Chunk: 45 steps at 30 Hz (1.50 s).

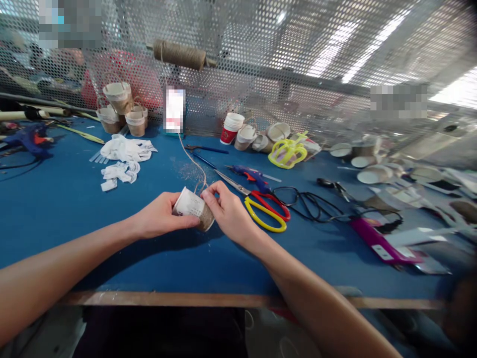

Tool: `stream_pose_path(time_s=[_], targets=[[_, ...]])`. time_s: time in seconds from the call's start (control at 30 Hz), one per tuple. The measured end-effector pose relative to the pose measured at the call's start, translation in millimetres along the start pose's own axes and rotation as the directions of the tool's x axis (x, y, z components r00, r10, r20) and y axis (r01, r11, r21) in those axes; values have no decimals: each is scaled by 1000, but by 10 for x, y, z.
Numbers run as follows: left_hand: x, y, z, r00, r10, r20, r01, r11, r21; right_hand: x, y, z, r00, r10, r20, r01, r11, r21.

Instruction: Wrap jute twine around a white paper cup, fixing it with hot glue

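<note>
A white paper cup (189, 202) lies tilted in my left hand (164, 214), whose thumb and fingers are closed around it. Brown twine (206, 217) is wound around the cup's base end. My right hand (225, 206) pinches the loose twine close beside the wound part. From there the strand runs up and back toward a twine spool (179, 54) hung on the mesh panel. Just right of my right hand lie scissors (266, 211) with one red and one yellow handle.
Behind the scissors rests a blue glue gun (253, 176) with a black cord. Twine-wrapped cups (136, 121) and white lace (124, 149) are at back left. Red-and-white cups (231, 129) and a yellow wire shape (286, 153) stand further right. A purple box (383, 241) lies near the right edge.
</note>
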State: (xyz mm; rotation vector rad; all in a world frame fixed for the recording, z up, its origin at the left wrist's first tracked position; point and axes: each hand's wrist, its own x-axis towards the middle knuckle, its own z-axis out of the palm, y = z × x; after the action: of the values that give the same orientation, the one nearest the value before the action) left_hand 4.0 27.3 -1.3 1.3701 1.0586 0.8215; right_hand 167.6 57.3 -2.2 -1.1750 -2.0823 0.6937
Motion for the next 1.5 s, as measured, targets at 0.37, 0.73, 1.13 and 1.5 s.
stream_pose_path(time_s=[0.37,0.73,1.13,1.5], targets=[[2,20,18,986,-166,-14,159,965,-207,-65,-48,36,993,-118,-15,115,983,-142],[-2,21,20,992,-117,-47,114,990,-80,-28,-29,44,989,-145,-26,141,984,-105],[5,4,-67,997,-35,-74,37,999,23,496,472,-829,902,263,-342,-388,842,-376],[110,-65,-111,995,-44,-92,54,993,101,630,961,-888,735,668,-121,-650,642,-406]])
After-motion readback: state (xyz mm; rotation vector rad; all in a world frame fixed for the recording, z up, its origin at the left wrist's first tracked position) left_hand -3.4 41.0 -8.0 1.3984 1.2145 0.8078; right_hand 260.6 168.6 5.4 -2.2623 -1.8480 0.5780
